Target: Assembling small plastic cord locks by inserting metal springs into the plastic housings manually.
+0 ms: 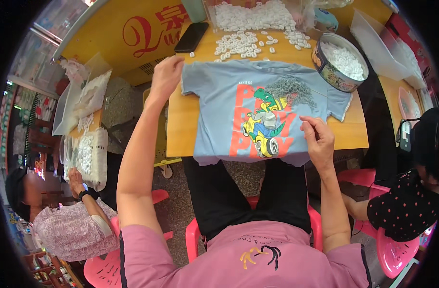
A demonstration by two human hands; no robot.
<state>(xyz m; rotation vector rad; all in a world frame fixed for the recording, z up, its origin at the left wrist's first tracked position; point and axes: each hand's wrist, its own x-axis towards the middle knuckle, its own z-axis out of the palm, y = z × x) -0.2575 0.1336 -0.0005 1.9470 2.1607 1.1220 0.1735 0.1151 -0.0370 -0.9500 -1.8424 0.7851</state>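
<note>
A blue-grey child's T-shirt [217, 110] with a dinosaur print lies spread over the wooden table, its hem hanging off the front edge. On its right chest area rests a tangle of grey threads [291, 90]. My left hand [166, 74] is closed beside the shirt's left sleeve, its fingertips turned down; whatever they pinch is hidden. Over the lower right of the shirt is my right hand [320, 140], fingers curled, thumb and forefinger close together. Anything between them is too small to make out.
Small white oval pieces [238, 45] lie loose behind the shirt, below a clear bin [255, 17] full of them. A round tin [342, 62] holds more at the right. A black phone [191, 37] lies back left. People sit working on both sides, near pink chairs [102, 269].
</note>
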